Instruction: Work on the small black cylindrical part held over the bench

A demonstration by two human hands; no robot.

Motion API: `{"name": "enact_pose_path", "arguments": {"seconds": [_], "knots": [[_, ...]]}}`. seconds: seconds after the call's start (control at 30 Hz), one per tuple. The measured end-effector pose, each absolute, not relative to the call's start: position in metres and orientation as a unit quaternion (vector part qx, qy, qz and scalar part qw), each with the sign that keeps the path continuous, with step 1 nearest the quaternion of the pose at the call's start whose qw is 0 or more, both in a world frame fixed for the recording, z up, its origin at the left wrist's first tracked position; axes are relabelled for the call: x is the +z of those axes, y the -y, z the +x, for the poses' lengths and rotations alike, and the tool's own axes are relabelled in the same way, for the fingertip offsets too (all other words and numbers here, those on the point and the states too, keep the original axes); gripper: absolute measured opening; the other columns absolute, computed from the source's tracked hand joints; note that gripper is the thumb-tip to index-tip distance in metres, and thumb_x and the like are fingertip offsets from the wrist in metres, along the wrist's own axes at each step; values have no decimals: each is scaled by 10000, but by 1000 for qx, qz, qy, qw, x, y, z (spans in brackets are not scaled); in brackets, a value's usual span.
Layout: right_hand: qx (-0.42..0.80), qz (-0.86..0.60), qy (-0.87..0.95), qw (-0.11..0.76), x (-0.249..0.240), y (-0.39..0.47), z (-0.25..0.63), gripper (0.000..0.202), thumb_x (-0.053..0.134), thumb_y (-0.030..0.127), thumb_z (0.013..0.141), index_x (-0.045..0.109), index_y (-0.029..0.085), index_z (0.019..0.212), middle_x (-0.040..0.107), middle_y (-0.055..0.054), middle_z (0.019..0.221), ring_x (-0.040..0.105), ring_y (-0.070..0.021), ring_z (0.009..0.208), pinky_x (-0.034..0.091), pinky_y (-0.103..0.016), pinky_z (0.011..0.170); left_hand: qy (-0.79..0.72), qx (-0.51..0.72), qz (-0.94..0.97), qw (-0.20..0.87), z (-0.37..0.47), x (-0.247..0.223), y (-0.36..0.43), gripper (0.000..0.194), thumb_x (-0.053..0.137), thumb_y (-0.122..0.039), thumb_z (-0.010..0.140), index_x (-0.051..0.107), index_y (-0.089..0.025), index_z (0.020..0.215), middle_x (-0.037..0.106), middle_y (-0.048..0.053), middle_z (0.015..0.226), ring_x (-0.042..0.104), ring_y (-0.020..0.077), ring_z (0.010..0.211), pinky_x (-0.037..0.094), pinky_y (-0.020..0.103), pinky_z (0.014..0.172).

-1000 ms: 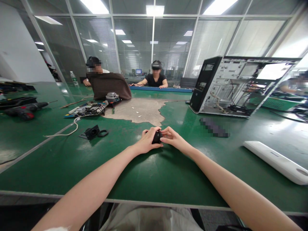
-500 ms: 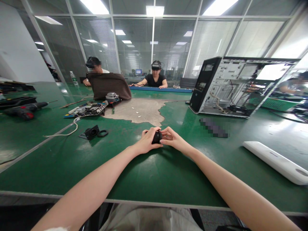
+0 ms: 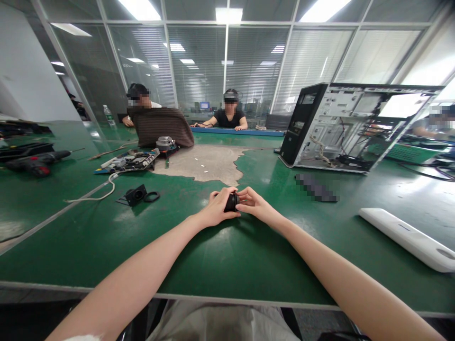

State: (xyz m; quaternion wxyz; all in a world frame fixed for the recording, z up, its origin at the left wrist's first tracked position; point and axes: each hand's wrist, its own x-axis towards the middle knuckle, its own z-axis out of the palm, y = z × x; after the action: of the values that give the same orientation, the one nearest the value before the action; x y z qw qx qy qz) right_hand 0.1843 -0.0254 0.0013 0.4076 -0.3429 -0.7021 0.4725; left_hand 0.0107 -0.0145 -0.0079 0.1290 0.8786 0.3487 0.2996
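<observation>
Near the middle of the green table (image 3: 213, 260), my left hand (image 3: 217, 207) wraps round a small black cylindrical part (image 3: 232, 202), thumb below and fingers over it. My right hand (image 3: 255, 204) grips the right end of the same part between thumb and fingertips. Some of the part is hidden by my fingers. To the left lie a black bracket-like piece with a round opening (image 3: 135, 195) and, just beside it, a flat black ring (image 3: 151, 196).
An open computer case (image 3: 341, 128) stands at the back right. A long white device (image 3: 408, 239) lies at the right. Leftward are a circuit board (image 3: 128, 161) and a power drill (image 3: 39, 163). Two people sit across the table; another is at the far right.
</observation>
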Motion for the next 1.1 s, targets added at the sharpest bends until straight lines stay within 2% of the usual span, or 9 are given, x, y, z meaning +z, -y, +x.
{"name": "enact_pose_path", "arguments": {"seconds": [0.23, 0.37, 0.57, 0.73, 0.83, 1.1], "knots": [[446, -364, 688, 442, -1, 23, 181, 191, 572, 315, 693, 463, 199, 799, 543, 3, 861, 531, -122, 811, 416, -298, 773, -348, 300, 879, 127, 11, -8, 14, 626, 575, -419, 673, 252, -253, 1183, 413, 59, 1178, 377, 211, 1105, 224, 379, 915], [451, -391, 684, 420, -3, 21, 183, 245, 570, 325, 692, 465, 198, 875, 549, -12, 881, 536, -129, 805, 420, -316, 769, -350, 299, 878, 132, 11, -7, 14, 623, 574, -419, 672, 261, -252, 1184, 410, 61, 1184, 373, 218, 1110, 224, 382, 917], [496, -322, 701, 400, 3, 26, 187, 270, 616, 264, 663, 438, 207, 858, 568, -5, 893, 536, -133, 868, 405, -319, 808, -350, 301, 877, 132, 11, -8, 14, 620, 580, -402, 672, 257, -256, 1181, 413, 56, 1180, 377, 212, 1106, 223, 384, 916], [455, -356, 694, 429, 2, 25, 183, 210, 581, 323, 687, 450, 203, 800, 559, 10, 820, 538, -125, 799, 409, -306, 774, -352, 300, 877, 132, 12, -8, 14, 631, 584, -404, 667, 253, -259, 1184, 413, 58, 1179, 376, 215, 1108, 223, 384, 918], [445, -386, 685, 428, -1, 23, 180, 250, 583, 339, 678, 458, 207, 850, 549, 3, 838, 536, -125, 770, 423, -304, 741, -354, 299, 876, 133, 12, -7, 15, 629, 583, -404, 667, 256, -258, 1184, 416, 59, 1173, 377, 218, 1107, 223, 383, 918], [480, -336, 705, 400, 5, 28, 185, 257, 601, 290, 672, 447, 212, 862, 564, -4, 883, 534, -137, 858, 416, -316, 784, -348, 301, 878, 133, 11, -8, 14, 627, 582, -402, 669, 251, -260, 1182, 415, 57, 1174, 383, 216, 1100, 228, 384, 914]]}}
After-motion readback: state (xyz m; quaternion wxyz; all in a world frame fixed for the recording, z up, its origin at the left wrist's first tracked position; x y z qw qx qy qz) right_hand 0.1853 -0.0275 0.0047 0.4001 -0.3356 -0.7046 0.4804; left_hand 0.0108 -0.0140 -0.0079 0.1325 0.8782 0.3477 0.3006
